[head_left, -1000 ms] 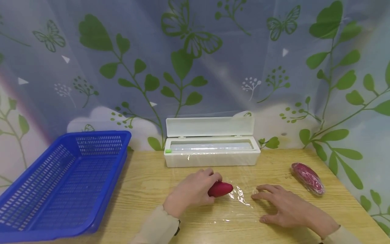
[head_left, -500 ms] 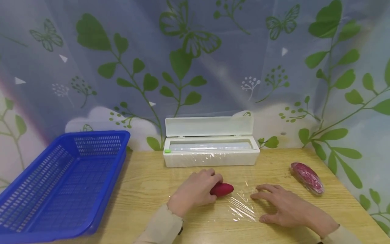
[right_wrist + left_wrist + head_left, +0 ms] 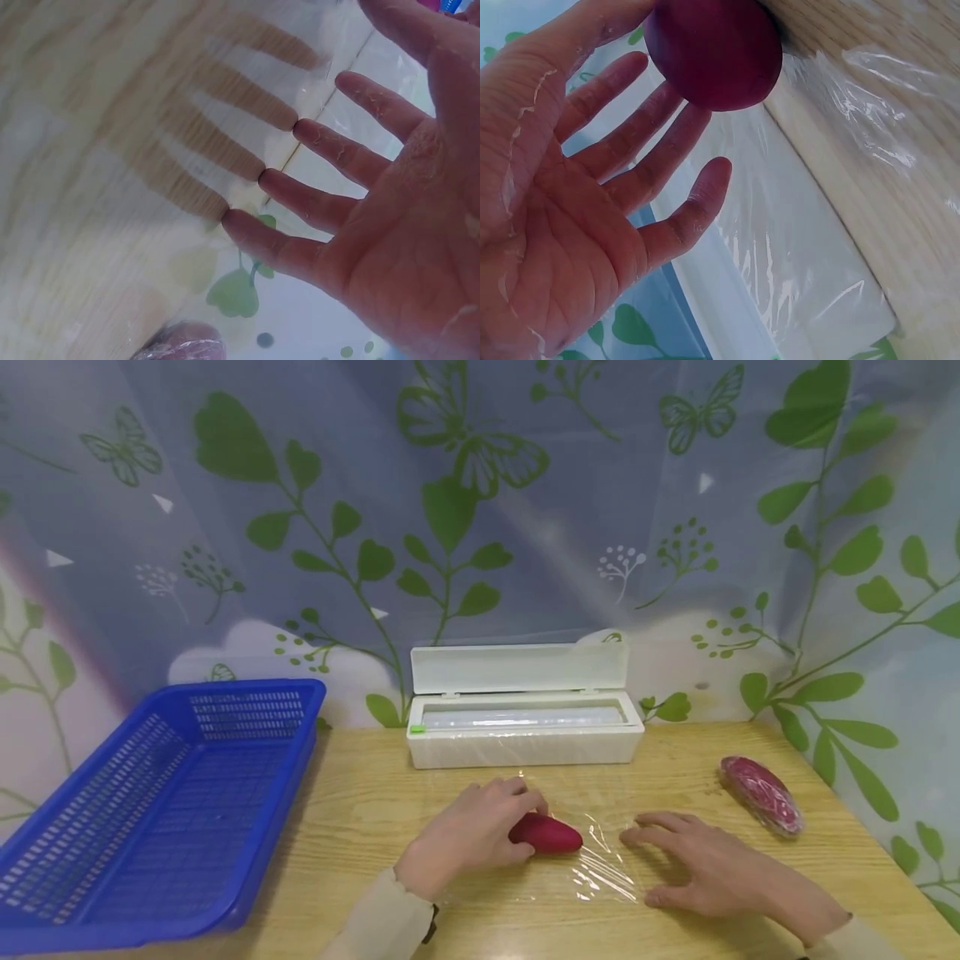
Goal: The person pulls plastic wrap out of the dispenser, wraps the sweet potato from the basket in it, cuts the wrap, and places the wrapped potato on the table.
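Note:
My left hand (image 3: 472, 831) grips a smooth purplish-red sweet potato (image 3: 547, 833) from above, between thumb and fingers. The tapered end points right, and the palm and fingers hide its other end. In the left wrist view, the rounded end of the sweet potato (image 3: 716, 56) shows beside the fingers. Beneath it, a sheet of clear cling film (image 3: 603, 877) lies over the table, creased and shiny. Spread fingers of my right hand (image 3: 705, 868) rest with their tips at the film's right side, holding nothing. The right wrist view shows these fingertips against the glossy surface.
Behind the hands stands a white cling film box (image 3: 525, 750), lid raised, with a film roll (image 3: 517, 717) inside. A film-wrapped sweet potato (image 3: 761, 795) lies at the right. On the left is a blue plastic basket (image 3: 258, 852). A patterned curtain (image 3: 540, 552) hangs behind the table.
The sweet potato has shifted slightly right, and more of it shows past the left fingers. Creases in the film beside it have changed. My right hand has stayed almost still.

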### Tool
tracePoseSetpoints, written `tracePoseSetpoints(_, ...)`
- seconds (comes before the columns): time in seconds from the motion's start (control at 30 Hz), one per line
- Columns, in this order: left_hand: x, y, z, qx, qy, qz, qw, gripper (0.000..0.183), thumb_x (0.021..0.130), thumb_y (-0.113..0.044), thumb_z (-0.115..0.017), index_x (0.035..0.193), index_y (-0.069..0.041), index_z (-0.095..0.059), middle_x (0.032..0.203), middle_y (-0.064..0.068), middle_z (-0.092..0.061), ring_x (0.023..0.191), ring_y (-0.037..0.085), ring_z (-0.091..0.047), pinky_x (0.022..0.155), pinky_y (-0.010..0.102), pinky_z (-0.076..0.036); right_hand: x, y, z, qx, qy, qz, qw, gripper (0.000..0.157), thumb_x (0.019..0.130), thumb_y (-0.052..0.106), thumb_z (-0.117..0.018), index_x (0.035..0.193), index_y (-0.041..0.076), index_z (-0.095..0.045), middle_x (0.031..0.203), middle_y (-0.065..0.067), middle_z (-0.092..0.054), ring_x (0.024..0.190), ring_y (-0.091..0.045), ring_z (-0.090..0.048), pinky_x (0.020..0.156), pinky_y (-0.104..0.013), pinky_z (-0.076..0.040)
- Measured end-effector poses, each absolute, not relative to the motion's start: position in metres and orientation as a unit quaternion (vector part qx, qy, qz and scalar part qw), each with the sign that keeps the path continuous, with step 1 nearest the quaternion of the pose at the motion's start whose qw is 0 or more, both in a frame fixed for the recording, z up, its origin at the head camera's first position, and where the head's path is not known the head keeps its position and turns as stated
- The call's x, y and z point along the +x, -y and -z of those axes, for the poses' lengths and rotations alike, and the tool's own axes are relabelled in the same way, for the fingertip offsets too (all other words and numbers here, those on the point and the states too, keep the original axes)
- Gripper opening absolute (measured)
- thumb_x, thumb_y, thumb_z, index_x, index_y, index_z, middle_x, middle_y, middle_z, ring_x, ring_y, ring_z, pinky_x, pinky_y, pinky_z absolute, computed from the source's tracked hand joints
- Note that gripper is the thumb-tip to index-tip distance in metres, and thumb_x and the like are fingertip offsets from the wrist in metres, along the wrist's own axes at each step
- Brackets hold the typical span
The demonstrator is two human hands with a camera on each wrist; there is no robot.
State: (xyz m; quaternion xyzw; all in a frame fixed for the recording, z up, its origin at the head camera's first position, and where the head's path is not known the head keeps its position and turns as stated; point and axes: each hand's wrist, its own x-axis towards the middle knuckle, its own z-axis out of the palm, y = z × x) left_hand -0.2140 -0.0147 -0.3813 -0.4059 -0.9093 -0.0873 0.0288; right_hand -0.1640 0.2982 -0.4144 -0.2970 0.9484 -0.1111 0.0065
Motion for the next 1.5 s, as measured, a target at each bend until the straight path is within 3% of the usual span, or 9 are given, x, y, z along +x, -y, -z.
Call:
tracePoseSetpoints(0.17, -0.209, 0.022, 0.378, -0.416, 0.903, 0.094, 0.043, 0.035, 0.080, -0.033, -0.072, 0.112, -0.025, -0.062, 0.102, -0.007, -0.060, 0.083, 0.005, -0.053, 0.071, 0.023, -0.048, -0.154, -0.296, 0.412, -0.293, -0.950, 0.111, -0.002, 0.065, 0.075, 0.068, -0.061, 0.129, 0.033, -0.053, 0.130, 0.001, -0.055, 0.115, -0.027, -0.056, 0.088, -0.051, -0.050)
tracePoseSetpoints(0.3, -0.199, 0.036, 0.368, -0.413, 0.904, 0.099, 0.035, 0.024, 0.079, -0.027, -0.072, 0.101, -0.023, -0.064, 0.093, -0.007, -0.059, 0.074, 0.004, -0.051, 0.066, 0.020, -0.046, -0.146, -0.296, 0.411, -0.319, -0.942, 0.100, -0.005, 0.043, 0.076, 0.060, -0.066, 0.113, 0.039, -0.060, 0.121, 0.009, -0.058, 0.107, -0.019, -0.060, 0.085, -0.044, -0.053)
tracePoseSetpoints(0.43, -0.184, 0.057, 0.360, -0.391, 0.914, 0.096, -0.049, 0.013, 0.076, -0.017, -0.071, 0.084, -0.023, -0.064, 0.079, -0.009, -0.056, 0.067, 0.003, -0.047, 0.060, 0.018, -0.042, -0.145, -0.301, 0.414, -0.367, -0.925, 0.090, -0.044, 0.019, 0.079, 0.044, -0.071, 0.095, 0.038, -0.064, 0.108, 0.011, -0.062, 0.095, -0.011, -0.062, 0.078, -0.035, -0.055)
tracePoseSetpoints(0.53, -0.173, 0.075, 0.361, -0.352, 0.925, 0.093, -0.111, 0.022, 0.067, -0.007, -0.069, 0.081, -0.024, -0.064, 0.078, -0.010, -0.055, 0.070, 0.003, -0.049, 0.060, 0.021, -0.044, -0.146, -0.305, 0.417, -0.386, -0.916, 0.093, -0.061, 0.011, 0.080, 0.037, -0.073, 0.089, 0.036, -0.067, 0.104, 0.009, -0.064, 0.090, -0.010, -0.063, 0.073, -0.032, -0.055)
tracePoseSetpoints(0.7, -0.166, 0.097, 0.374, -0.335, 0.931, 0.094, -0.109, 0.032, 0.057, -0.007, -0.072, 0.084, -0.024, -0.067, 0.080, -0.010, -0.054, 0.068, 0.003, -0.048, 0.057, 0.022, -0.044, -0.147, -0.306, 0.422, -0.394, -0.909, 0.106, -0.078, 0.013, 0.079, 0.027, -0.074, 0.087, 0.036, -0.068, 0.103, 0.009, -0.063, 0.087, -0.006, -0.062, 0.070, -0.029, -0.055)
tracePoseSetpoints(1.0, -0.173, 0.105, 0.395, -0.375, 0.920, 0.105, -0.046, 0.018, 0.065, -0.007, -0.069, 0.078, -0.021, -0.070, 0.077, -0.011, -0.058, 0.070, 0.001, -0.052, 0.062, 0.019, -0.048, -0.147, -0.300, 0.429, -0.410, -0.896, 0.104, -0.139, 0.027, 0.073, 0.016, -0.078, 0.087, 0.035, -0.064, 0.101, 0.012, -0.059, 0.087, -0.005, -0.057, 0.069, -0.023, -0.054)
tracePoseSetpoints(1.1, -0.176, 0.104, 0.397, -0.387, 0.916, 0.100, -0.021, 0.014, 0.069, -0.009, -0.070, 0.076, -0.021, -0.071, 0.076, -0.011, -0.058, 0.070, 0.000, -0.052, 0.063, 0.018, -0.048, -0.145, -0.299, 0.427, -0.401, -0.901, 0.106, -0.129, 0.025, 0.076, 0.019, -0.076, 0.087, 0.037, -0.062, 0.101, 0.016, -0.057, 0.087, -0.001, -0.055, 0.069, -0.021, -0.052)
tracePoseSetpoints(1.3, -0.181, 0.107, 0.400, -0.393, 0.912, 0.112, -0.020, 0.010, 0.074, -0.012, -0.066, 0.072, -0.021, -0.064, 0.073, -0.012, -0.049, 0.064, -0.002, -0.043, 0.056, 0.016, -0.042, -0.142, -0.297, 0.417, -0.363, -0.925, 0.105, -0.040, 0.004, 0.089, 0.040, -0.063, 0.093, 0.040, -0.062, 0.107, 0.015, -0.059, 0.092, -0.003, -0.058, 0.073, -0.026, -0.054)
tracePoseSetpoints(1.5, -0.188, 0.114, 0.395, -0.376, 0.909, 0.171, -0.049, 0.008, 0.080, -0.012, -0.062, 0.078, -0.019, -0.059, 0.080, -0.009, -0.054, 0.071, 0.002, -0.051, 0.062, 0.015, -0.046, -0.140, -0.292, 0.413, -0.344, -0.935, 0.080, -0.022, 0.012, 0.088, 0.047, -0.060, 0.096, 0.038, -0.064, 0.107, 0.013, -0.059, 0.090, -0.005, -0.058, 0.074, -0.031, -0.055)
